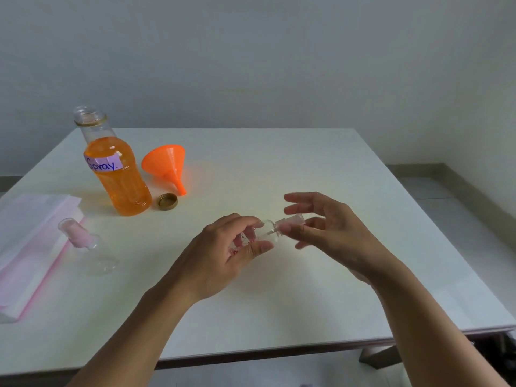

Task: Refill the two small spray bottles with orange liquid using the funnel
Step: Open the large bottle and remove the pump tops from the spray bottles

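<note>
On the white table (279,169) I see an uncapped bottle of orange liquid (120,174), probably heavy and sloshy, so I'd grip it around its body; the stiff orange funnel (164,163) lies on its side just beside it. My left hand (223,255) wraps the small clear spray bottle (266,233) held above the table, light, likely slippery. My right hand (321,227), fingers loosely spread, pinches its spray top; the second spray bottle (86,244) lies far left.

Single head-worn view, angled forward and down, close above the hands' grip; table (279,169) beyond it, wall (279,51) farthest.
</note>
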